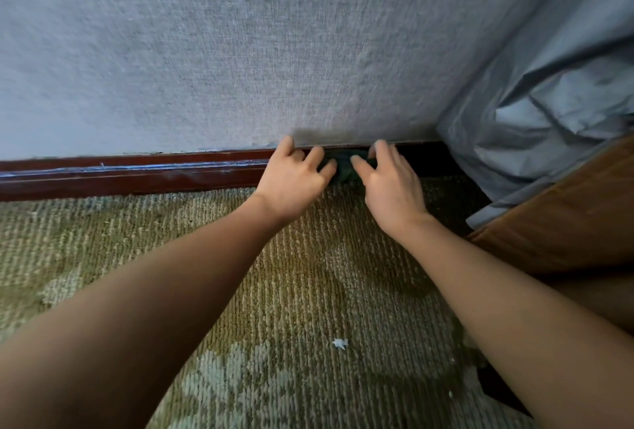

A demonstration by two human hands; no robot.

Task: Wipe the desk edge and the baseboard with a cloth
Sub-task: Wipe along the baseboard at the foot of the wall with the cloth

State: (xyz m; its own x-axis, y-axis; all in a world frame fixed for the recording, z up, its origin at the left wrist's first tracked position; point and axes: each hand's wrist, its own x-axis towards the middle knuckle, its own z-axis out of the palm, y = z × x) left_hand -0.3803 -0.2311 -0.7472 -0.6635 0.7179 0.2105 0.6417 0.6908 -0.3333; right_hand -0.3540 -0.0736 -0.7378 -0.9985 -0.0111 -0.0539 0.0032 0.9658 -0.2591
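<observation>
- Grey woven wall (pixel 240 51) across the upper frame, meeting a dark red-brown baseboard (pixel 120 174) that runs from the left edge toward centre right; patterned green-beige carpet (pixel 274 291) below.
- At right: crumpled grey-blue sheeting (pixel 549 92) over something brown (pixel 566 216), filling the corner.
- Small white scrap (pixel 339 343) lying on the carpet, lower centre.
- Dark green cloth (pixel 346 167) bunched against the baseboard at frame centre, between both hands, mostly hidden.
- Left hand (pixel 291 181): fingers curled and spread, tips pressed on the cloth's left end, thumb up at the baseboard's top lip.
- Right hand (pixel 387 185): fingers bent, tips pinching or pressing the cloth's right end; firm hold or mere pressure, cannot tell.
- Step in hand, by judgement: the baseboard part of the task, gathering or resetting the cloth against the moulding.
- Pale streaks and dust showing on the baseboard at left, so apparently unwiped there.
- Next move likely calls for: firm pressure into the top ledge, then a steady slide leftward along the moulding.
- No worktop edge in view.
</observation>
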